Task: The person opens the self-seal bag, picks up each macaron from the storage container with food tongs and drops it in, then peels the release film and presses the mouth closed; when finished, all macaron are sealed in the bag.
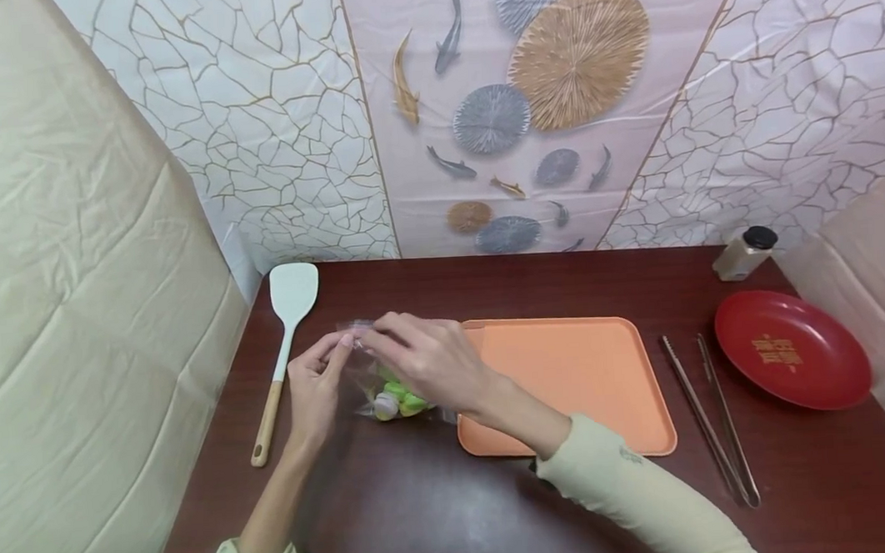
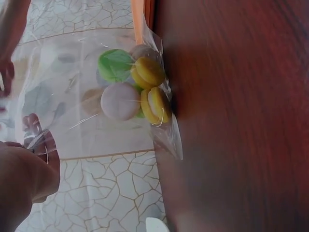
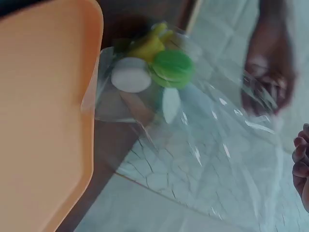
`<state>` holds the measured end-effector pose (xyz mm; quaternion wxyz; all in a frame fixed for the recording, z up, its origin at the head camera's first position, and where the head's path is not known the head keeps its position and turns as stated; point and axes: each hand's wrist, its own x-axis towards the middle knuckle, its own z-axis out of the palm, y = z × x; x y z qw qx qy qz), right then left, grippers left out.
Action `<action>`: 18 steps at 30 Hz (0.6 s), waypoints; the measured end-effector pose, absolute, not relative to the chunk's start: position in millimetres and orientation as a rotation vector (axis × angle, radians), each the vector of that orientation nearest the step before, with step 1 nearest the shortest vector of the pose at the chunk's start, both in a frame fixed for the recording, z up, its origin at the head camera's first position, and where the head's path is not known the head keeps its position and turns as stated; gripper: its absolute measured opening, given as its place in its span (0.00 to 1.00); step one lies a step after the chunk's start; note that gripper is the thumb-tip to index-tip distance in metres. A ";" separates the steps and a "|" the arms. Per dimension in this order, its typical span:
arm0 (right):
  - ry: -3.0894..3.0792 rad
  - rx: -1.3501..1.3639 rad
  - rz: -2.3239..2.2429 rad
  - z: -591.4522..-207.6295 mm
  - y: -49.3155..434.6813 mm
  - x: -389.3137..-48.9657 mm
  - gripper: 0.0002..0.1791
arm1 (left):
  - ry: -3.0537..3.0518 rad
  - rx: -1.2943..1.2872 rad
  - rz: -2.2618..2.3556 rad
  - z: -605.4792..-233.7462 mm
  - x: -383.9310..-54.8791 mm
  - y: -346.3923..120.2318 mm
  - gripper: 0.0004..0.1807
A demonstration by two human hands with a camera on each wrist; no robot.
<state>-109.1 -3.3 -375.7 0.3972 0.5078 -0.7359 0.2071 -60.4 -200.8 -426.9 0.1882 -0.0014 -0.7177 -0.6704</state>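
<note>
A clear plastic bag (image 2: 72, 116) hangs from my two hands over the table, left of the orange tray (image 1: 575, 378). At its bottom lie several macarons: a green one (image 2: 115, 65), a pale lilac one (image 2: 120, 101) and yellow ones with a light filling (image 2: 155, 105). My left hand (image 1: 315, 393) pinches the bag's top edge between thumb and fingers. Close beside it, my right hand (image 1: 440, 364) has its curled fingertips on the same top edge. In the head view the right hand partly covers the bag and macarons.
A pale spatula (image 1: 293, 293) with a wooden handle lies left of the bag. Right of the tray are metal tongs (image 1: 710, 438), a red plate (image 1: 830, 365) with gold marks, and a small jar (image 1: 742, 259) with a black lid. A patterned backdrop (image 1: 301, 150) rises behind the table.
</note>
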 end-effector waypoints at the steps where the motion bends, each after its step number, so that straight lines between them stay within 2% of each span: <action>1: -1.883 1.291 0.482 -376.9 -9.7 -110.5 0.08 | -2.037 0.010 -1.863 -426.5 -60.6 -201.4 0.13; 9: -1.922 1.294 0.383 -389.2 -31.3 -125.2 0.09 | -2.198 -0.126 -1.571 -424.1 -59.2 -205.8 0.10; 18: -1.741 1.421 0.282 -381.7 -33.0 -140.4 0.06 | -2.218 -0.344 -1.237 -421.4 -64.7 -213.1 0.09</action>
